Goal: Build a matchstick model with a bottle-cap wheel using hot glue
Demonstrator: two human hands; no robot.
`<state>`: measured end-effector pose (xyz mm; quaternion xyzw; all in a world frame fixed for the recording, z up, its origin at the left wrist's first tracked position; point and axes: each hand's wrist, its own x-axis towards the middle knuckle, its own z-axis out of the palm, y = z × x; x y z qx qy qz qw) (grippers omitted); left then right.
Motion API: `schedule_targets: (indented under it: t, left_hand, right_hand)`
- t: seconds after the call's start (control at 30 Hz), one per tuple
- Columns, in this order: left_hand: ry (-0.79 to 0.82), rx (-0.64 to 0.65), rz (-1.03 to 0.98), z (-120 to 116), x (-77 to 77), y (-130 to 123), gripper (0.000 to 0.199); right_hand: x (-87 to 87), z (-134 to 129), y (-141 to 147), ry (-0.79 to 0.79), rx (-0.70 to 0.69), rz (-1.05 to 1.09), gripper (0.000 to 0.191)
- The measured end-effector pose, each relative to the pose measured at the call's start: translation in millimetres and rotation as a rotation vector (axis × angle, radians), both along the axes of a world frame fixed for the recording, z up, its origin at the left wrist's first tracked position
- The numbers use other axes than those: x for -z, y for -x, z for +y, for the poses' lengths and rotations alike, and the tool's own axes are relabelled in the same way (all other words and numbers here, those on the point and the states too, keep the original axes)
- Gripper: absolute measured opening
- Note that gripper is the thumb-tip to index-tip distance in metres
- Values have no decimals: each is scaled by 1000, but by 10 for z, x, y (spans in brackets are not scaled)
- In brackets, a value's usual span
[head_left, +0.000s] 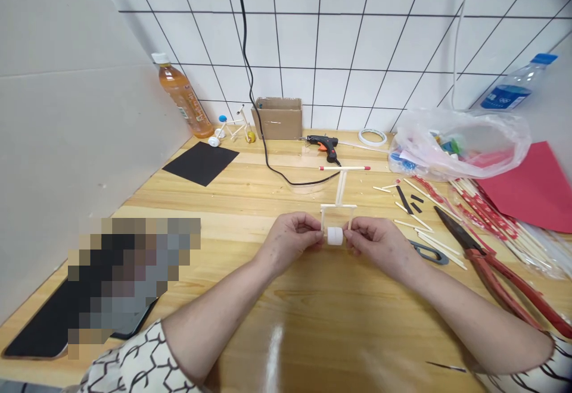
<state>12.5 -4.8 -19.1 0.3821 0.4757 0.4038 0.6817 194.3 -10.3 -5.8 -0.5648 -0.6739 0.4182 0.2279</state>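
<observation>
A small frame of pale sticks [340, 187] stands upright between my hands, with a red-tipped crossbar at its top and two short legs below. My left hand [290, 239] pinches the lower end of the left leg. The lower end of the right leg is between the fingertips of my right hand [378, 241]. A white cylinder [335, 236] sits between the two legs, close to the fingertips on both sides.
Behind are a tea bottle [185, 100], small stick model [235, 128], cardboard box [279, 120], black glue gun [325, 144] and tape roll [372, 137]. On the right lie red-handled shears [496, 268], loose sticks, a plastic bag [460, 149] and red sheet [531, 187]. Black paper [201, 163] lies left.
</observation>
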Motion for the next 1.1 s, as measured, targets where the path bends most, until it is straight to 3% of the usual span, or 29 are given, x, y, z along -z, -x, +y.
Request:
schedule_targets:
  t: [0.37,1.1]
  left_hand:
    - [-2,-6,32,-7,-30,-4,10]
    - [42,2,93,-8,-58,-16,11]
  right_hand:
    - [-74,30,-1,-9,-27,-41,34]
    - [-1,47,15,81,-12,-82,33]
